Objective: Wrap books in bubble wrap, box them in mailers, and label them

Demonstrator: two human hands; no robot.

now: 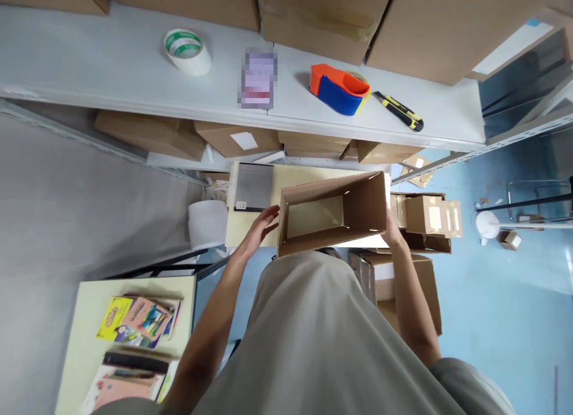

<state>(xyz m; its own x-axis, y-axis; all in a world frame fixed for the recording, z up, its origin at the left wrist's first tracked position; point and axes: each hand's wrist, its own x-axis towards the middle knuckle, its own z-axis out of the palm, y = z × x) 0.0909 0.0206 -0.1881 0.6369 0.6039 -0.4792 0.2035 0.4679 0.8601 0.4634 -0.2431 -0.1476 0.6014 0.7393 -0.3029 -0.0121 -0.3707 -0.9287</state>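
A brown cardboard box (364,206) with its top open is in front of me, low over the pale yellow table (295,175). A pale surface shows at the bottom inside it. My right hand (393,228) is against the box's right side, with its fingers partly hidden behind the wall. At the left side, my left hand (258,231) has its fingers stretched out and apart, close to the box wall; I cannot tell if they touch it. A grey flat book or folder (254,187) lies on the table beyond that hand.
A grey shelf (125,62) crosses the front, bearing a tape roll (188,52), an orange-blue tape dispenser (340,89), a utility knife (399,111) and large cartons (326,21). Cartons (425,215) stand at right. Books (143,319) lie on a side table at left.
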